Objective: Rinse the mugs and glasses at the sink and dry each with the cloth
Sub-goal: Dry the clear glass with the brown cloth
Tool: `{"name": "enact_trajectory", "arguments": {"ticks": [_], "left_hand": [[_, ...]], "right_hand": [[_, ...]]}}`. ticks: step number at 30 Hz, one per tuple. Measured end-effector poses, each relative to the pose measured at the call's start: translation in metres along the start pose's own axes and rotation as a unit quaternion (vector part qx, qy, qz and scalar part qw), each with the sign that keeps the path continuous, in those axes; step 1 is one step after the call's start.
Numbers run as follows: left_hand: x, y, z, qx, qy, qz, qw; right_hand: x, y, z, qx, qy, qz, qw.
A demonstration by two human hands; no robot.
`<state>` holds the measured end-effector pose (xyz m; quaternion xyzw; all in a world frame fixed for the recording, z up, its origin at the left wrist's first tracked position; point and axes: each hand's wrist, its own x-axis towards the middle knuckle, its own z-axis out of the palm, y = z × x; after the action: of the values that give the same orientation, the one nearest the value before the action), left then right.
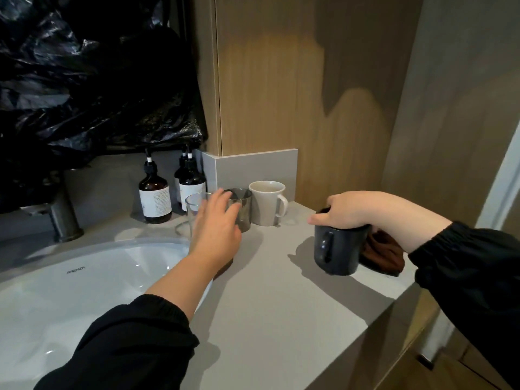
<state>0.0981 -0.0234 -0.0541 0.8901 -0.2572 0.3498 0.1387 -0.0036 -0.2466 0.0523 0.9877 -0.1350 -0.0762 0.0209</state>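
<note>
My right hand (346,211) grips dark mug (337,251) by its rim, frame right; brown cloth (385,254) just behind. My left hand (216,229), fingers spread, holds nothing, in front of clear glass (194,209), mid-frame on counter (275,291).

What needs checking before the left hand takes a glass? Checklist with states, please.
1. Left hand open, fingers extended: ok.
2. Which glass it is going for: cannot tell; the hand overlaps both the clear glass and the smoked glass, and contact is hidden.
3. Right hand secure on the dark mug: ok, gripping the rim from above.
4. Dark mug set down on the counter: cannot tell; it looks slightly tilted.
5. Brown cloth within reach: ok, lying on the counter just behind the dark mug.
6. White mug upright, out of the way: ok, right of the smoked glass.
</note>
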Motion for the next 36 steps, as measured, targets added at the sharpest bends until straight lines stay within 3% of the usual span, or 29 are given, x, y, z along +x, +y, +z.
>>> {"name": "enact_trajectory", "arguments": {"ticks": [7,16,19,24,28,36], "left_hand": [[0.020,0.032,0.012,0.009,-0.076,0.042,0.996],[0.057,0.050,0.028,0.029,-0.077,0.010,0.997],[0.065,0.045,0.031,0.052,-0.095,0.004,0.994],[0.080,0.044,0.026,0.104,-0.116,0.011,0.988],[0.084,0.044,0.026,0.104,-0.101,0.012,0.989],[0.084,0.041,0.029,0.080,-0.145,-0.018,0.986]], "right_hand": [[0.041,0.001,0.001,0.072,0.092,-0.050,0.992],[0.120,0.017,0.002,0.224,0.109,-0.162,0.955],[0.127,0.021,-0.002,0.227,0.100,-0.152,0.957],[0.131,0.028,-0.006,0.114,0.083,-0.089,0.986],[0.139,0.032,-0.008,0.183,0.086,-0.114,0.973],[0.168,0.029,-0.007,0.298,0.066,-0.128,0.944]]}}
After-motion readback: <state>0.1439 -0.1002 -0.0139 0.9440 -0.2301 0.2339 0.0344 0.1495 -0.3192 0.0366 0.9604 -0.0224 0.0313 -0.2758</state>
